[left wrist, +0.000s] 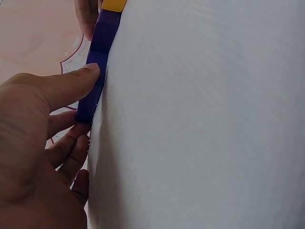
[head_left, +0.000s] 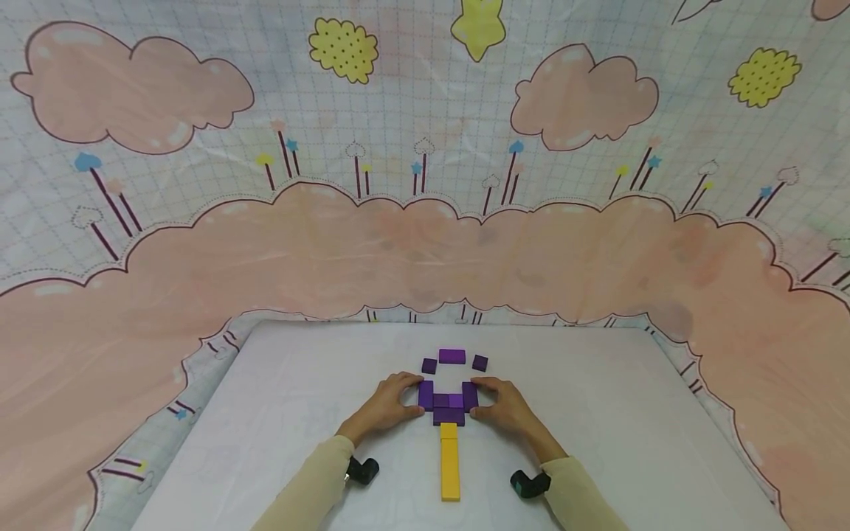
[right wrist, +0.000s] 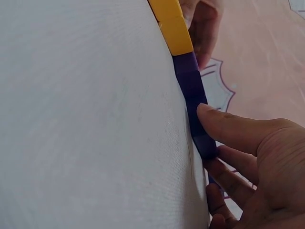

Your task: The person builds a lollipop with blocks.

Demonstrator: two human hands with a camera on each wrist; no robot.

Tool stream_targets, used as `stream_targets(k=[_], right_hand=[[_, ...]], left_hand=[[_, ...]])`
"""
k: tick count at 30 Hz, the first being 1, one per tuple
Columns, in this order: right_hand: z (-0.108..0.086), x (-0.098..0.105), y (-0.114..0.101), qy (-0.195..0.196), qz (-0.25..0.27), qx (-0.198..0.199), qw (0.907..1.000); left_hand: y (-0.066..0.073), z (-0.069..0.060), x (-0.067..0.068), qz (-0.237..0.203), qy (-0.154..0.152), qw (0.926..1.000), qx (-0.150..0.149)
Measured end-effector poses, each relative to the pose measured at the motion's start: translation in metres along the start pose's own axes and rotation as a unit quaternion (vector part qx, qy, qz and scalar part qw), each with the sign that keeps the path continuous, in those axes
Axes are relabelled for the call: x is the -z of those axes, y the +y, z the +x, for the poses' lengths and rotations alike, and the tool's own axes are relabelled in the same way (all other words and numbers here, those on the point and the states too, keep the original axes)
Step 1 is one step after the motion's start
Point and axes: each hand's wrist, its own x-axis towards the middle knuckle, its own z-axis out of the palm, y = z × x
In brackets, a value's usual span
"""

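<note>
Left hand (head_left: 385, 402): partly open, thumb and fingers gripping the near and far ends of the left purple block (head_left: 426, 396). Right hand (head_left: 508, 405): likewise partly open, gripping the right purple block (head_left: 469, 397) by its ends. Both blocks lie on the white table (head_left: 598, 383), flanking two small purple blocks (head_left: 441, 400). A crosswise purple block (head_left: 448, 418) adjoins these on the near side; a yellow strip (head_left: 450, 468) extends from it toward the person. Beyond the hands, three separate purple pieces (head_left: 452, 356) lie apart.
</note>
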Motion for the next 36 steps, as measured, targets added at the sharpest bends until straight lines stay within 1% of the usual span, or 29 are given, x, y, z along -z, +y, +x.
stream_targets(k=[5, 8, 12, 16, 20, 25, 29, 33, 36], right_hand=[[0.001, 0.000, 0.000, -0.001, -0.007, -0.004, 1.0000], [0.001, 0.000, 0.001, -0.003, -0.017, 0.000, 0.9999], [0.001, 0.003, 0.000, -0.004, -0.008, -0.004, 1.0000], [-0.001, 0.006, 0.000, 0.002, -0.002, -0.012, 0.9999], [-0.003, 0.010, 0.001, 0.012, 0.007, -0.004, 0.9999], [-0.004, 0.017, 0.000, 0.022, 0.036, 0.008, 0.9991], [0.000, 0.021, -0.004, 0.036, 0.052, 0.014, 0.9979], [0.005, 0.025, -0.009, 0.050, 0.053, 0.020, 0.9971], [0.009, 0.027, -0.016, 0.052, 0.053, 0.021, 0.9970]], left_hand=[[0.000, 0.000, 0.000, -0.001, 0.001, 1.0000, -0.004], [-0.002, 0.000, -0.001, 0.000, 0.004, 0.9999, -0.014], [-0.005, 0.000, -0.002, -0.006, 0.007, 0.9996, -0.025], [-0.006, -0.001, -0.004, -0.014, 0.008, 0.9996, -0.025], [-0.004, -0.002, -0.003, -0.014, 0.010, 0.9996, -0.024], [-0.002, -0.002, -0.002, -0.015, 0.008, 0.9996, -0.025], [-0.003, -0.002, -0.002, -0.017, 0.006, 0.9995, -0.025], [-0.004, -0.001, -0.002, -0.019, 0.006, 0.9995, -0.025], [-0.005, -0.001, -0.003, -0.016, 0.006, 0.9996, -0.023]])
